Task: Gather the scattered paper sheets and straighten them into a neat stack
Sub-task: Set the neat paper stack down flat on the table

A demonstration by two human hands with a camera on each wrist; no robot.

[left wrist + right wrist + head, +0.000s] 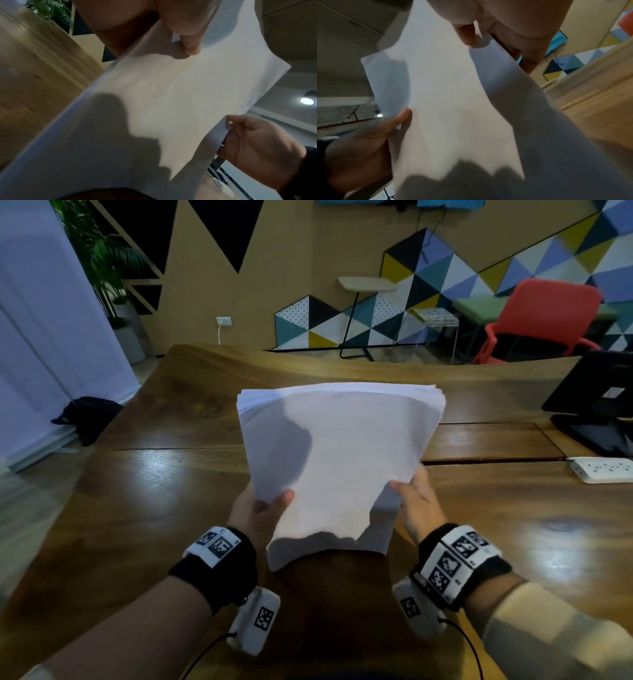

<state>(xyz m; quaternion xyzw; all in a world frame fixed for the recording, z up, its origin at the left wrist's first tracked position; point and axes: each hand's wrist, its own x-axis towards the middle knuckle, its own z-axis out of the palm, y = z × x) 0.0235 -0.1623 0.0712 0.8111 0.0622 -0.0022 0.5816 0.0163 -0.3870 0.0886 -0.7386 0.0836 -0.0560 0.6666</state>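
Progress: head view shows the paper sheets (339, 453) already gathered into one bundle, lifted clear of the wooden table (144, 508); squaring is left, since the far edges fan slightly and the near edge curls (my reading, not a certainty).
Head view, hands: left hand (257, 511) and right hand (416, 501) pinch the bundle's lower side edges, thumbs on the near face, remaining fingers hidden behind the paper.
Left wrist view: left thumb (187, 40) presses the sheet face; bundle stretches away from it toward the right hand (257, 148), which clamps the opposite edge.
Right wrist view: right thumb (467, 33) lies on the paper; beyond it the left hand (368, 142) grips the other edge, thumb on top.
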